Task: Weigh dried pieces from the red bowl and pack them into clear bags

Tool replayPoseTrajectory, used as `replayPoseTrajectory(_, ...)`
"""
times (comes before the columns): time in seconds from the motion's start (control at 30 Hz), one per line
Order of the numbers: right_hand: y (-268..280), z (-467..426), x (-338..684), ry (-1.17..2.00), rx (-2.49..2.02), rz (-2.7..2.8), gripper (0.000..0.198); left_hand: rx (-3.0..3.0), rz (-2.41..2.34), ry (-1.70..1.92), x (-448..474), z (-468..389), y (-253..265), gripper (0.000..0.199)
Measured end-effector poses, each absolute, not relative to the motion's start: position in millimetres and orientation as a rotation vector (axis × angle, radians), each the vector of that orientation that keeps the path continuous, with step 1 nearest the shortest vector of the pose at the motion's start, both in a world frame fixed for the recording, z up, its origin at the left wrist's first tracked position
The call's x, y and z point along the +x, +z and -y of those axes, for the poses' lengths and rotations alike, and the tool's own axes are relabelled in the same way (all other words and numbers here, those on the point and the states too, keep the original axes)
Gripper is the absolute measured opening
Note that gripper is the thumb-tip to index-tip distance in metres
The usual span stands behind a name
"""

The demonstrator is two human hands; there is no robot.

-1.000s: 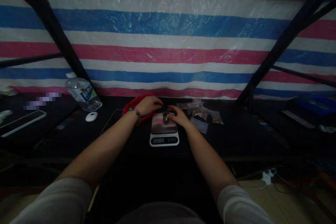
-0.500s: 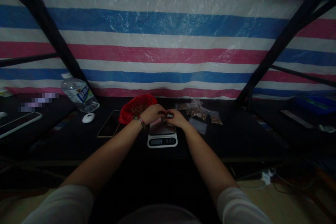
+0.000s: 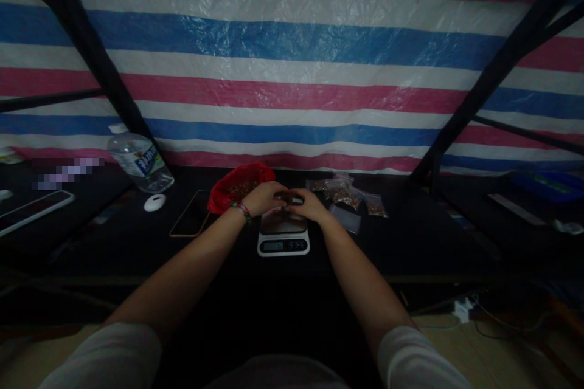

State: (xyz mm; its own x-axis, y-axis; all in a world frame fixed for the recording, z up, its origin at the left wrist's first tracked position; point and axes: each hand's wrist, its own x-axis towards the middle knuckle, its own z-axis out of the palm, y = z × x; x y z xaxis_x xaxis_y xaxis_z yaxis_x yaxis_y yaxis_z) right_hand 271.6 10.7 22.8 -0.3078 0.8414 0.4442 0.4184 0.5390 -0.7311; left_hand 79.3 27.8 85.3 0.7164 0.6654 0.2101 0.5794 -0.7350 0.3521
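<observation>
My left hand (image 3: 265, 197), with a beaded bracelet at the wrist, and my right hand (image 3: 310, 204) meet over the back of a white digital kitchen scale (image 3: 283, 245). Fingers of both hands are bent inward around a small, partly shiny thing between them; it is too dark and covered to make out. A red bag (image 3: 219, 191), open at the top with small brown pieces inside, stands just left of my left hand. Beyond my right hand lie several small clear zip bags (image 3: 343, 193) of brown pieces. A flat clear zip bag (image 3: 345, 219) rests beside my right wrist.
A phone (image 3: 190, 214) lies left of the red bag, near a white earbud case (image 3: 155, 202) and a clear plastic bottle (image 3: 141, 161). Another phone (image 3: 36, 211) is at far left. Dark metal posts (image 3: 449, 118) and a striped sheet (image 3: 296, 97) bound the black tabletop (image 3: 401, 237).
My fingers have shifted slightly over the scale, and the gap between my hands looks a little wider. The view has tilted slightly; the things on the table stay put.
</observation>
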Motion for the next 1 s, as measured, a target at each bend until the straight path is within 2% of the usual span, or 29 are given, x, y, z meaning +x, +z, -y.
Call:
replayPoseTrajectory(0.23, 19, -12, 273, 0.658, -1.058, 1.915, 0.049, 2.422, -0.920, 0.445, 73, -29, 86, 0.040)
replayPoseTrajectory(0.4, 17, -14, 275, 0.675, -1.029, 1.898, 0.042, 2.330, -1.033, 0.526, 61, -33, 85, 0.045)
replayPoseTrajectory(0.57, 16, -17, 278, 0.778, -0.955, 1.828, 0.034, 2.470, -1.111, 0.349, 48, -31, 83, 0.034)
replayPoseTrajectory(0.73, 15, -18, 281, 0.770, -0.989, 1.782, 0.035, 2.625, -1.060, 0.151, 55, -24, 74, 0.023)
replayPoseTrajectory(0.9, 14, -20, 283, 0.770, -0.966, 1.737, 0.037, 2.685, -1.052, 0.161, 56, -24, 73, 0.021)
replayPoseTrajectory(1.0, 14, -20, 283, 0.757, -0.989, 1.722, 0.036, 2.640, -1.097, 0.293, 53, -22, 82, 0.022)
